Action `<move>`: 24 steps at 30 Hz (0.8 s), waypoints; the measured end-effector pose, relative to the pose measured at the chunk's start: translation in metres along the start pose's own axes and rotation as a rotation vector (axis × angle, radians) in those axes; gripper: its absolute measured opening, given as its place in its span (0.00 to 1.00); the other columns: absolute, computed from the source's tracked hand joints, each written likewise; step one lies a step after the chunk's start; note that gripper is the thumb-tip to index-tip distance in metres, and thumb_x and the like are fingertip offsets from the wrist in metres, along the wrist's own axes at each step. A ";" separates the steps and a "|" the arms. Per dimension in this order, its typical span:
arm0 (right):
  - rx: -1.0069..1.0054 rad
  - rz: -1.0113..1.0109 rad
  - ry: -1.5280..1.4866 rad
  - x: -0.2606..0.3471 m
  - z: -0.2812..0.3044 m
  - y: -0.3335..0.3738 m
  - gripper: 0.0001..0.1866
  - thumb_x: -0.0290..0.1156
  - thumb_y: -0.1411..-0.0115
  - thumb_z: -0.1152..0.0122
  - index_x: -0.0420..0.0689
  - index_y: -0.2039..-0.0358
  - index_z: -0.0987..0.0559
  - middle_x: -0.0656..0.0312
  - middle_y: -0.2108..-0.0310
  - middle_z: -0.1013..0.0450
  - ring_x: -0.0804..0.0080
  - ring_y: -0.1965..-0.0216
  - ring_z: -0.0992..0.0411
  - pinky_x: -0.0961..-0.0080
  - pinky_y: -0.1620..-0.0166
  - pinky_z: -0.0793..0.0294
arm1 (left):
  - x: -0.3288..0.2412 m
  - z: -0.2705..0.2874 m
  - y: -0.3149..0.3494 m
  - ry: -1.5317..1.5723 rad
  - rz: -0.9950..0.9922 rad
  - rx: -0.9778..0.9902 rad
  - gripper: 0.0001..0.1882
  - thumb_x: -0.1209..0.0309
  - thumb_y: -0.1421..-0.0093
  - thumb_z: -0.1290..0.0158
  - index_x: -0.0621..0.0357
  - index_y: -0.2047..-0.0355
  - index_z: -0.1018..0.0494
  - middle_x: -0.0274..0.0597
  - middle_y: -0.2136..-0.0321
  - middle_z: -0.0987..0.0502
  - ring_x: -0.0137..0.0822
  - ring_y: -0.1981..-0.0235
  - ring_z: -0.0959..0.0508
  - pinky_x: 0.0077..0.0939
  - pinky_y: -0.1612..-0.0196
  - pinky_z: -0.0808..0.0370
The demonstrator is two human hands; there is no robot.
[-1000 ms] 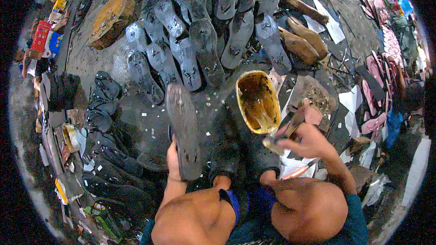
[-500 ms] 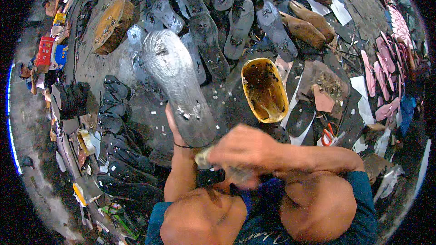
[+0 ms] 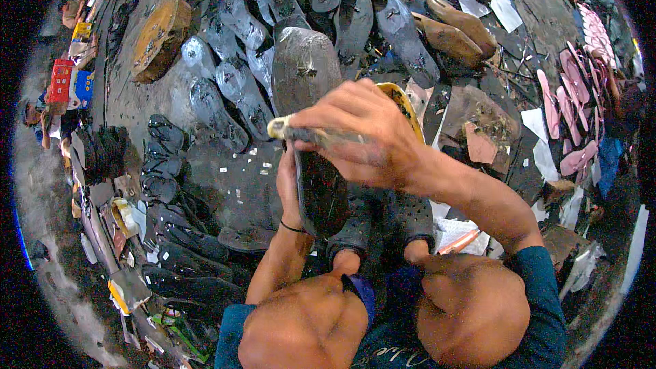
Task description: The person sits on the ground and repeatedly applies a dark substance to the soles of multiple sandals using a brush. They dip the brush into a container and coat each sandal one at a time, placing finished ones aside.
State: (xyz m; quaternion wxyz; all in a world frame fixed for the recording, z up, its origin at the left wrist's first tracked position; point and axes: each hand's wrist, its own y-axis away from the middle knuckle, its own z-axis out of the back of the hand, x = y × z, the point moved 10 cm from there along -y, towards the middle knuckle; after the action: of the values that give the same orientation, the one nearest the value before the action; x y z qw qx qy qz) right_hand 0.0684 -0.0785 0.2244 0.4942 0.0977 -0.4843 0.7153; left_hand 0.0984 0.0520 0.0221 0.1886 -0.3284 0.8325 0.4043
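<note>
A dark grey shoe sole (image 3: 306, 61) stands out in front of me, its long axis pointing away. My left hand (image 3: 288, 181) grips it along its left edge, a dark band around the wrist; most of the fingers are hidden beneath. Across the middle of the sole comes my right hand (image 3: 372, 133), closed around a short brush (image 3: 279, 127) whose pale, sticky-looking end points left. Motion smears the lower fingers and the brush's other end. Behind the right hand, a yellow tub (image 3: 403, 100) shows only part of its rim.
Several shiny, coated soles (image 3: 242, 96) lie ahead, near wooden shoe lasts (image 3: 447, 41) and a thick wooden block (image 3: 161, 37). Black sandals (image 3: 164, 157) line the left side. Pink soles (image 3: 567, 116) are at the right. My dark clogs (image 3: 410, 215) rest close by, below the tub.
My right hand has swung up and away from my lap, carrying the brush over the sole. The held sole has tilted and shifted right, its surface looking less shiny. The tub is now mostly covered.
</note>
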 end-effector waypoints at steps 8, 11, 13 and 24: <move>-0.014 0.172 -0.039 0.055 -0.011 0.027 0.20 0.34 0.48 0.39 0.49 0.52 0.21 0.64 0.70 0.28 0.66 0.69 0.28 0.67 0.65 0.28 | -0.042 0.004 0.021 -0.501 -0.304 0.019 0.24 0.54 0.27 0.62 0.60 0.49 0.26 0.42 0.63 0.20 0.35 0.67 0.20 0.34 0.59 0.20; -0.153 0.009 0.096 -0.029 0.014 -0.005 0.19 0.29 0.50 0.35 0.46 0.55 0.19 0.64 0.65 0.21 0.62 0.66 0.25 0.68 0.65 0.29 | -0.013 -0.017 0.022 -0.358 0.022 -0.106 0.18 0.59 0.30 0.56 0.59 0.58 0.22 0.33 0.65 0.21 0.29 0.65 0.23 0.30 0.57 0.24; -0.143 0.045 0.053 -0.011 0.006 0.009 0.19 0.29 0.49 0.36 0.47 0.55 0.18 0.64 0.66 0.21 0.62 0.66 0.25 0.67 0.64 0.28 | -0.011 0.012 0.011 -0.242 -0.068 -0.138 0.16 0.61 0.30 0.56 0.58 0.59 0.22 0.34 0.64 0.21 0.30 0.64 0.23 0.32 0.56 0.24; -0.147 -0.814 -0.057 -0.039 0.056 0.143 0.10 0.31 0.37 0.36 0.39 0.58 0.19 0.58 0.64 0.20 0.70 0.65 0.21 0.74 0.59 0.24 | 0.025 -0.131 -0.129 -0.056 0.225 0.258 0.18 0.63 0.30 0.59 0.53 0.47 0.27 0.37 0.51 0.21 0.38 0.49 0.23 0.40 0.42 0.29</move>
State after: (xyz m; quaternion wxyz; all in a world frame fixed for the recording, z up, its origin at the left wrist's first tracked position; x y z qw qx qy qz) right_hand -0.0460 -0.1528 0.1431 0.7287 0.2657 -0.4694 0.4220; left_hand 0.1651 -0.1216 0.0158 0.2061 -0.1948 0.9033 0.3218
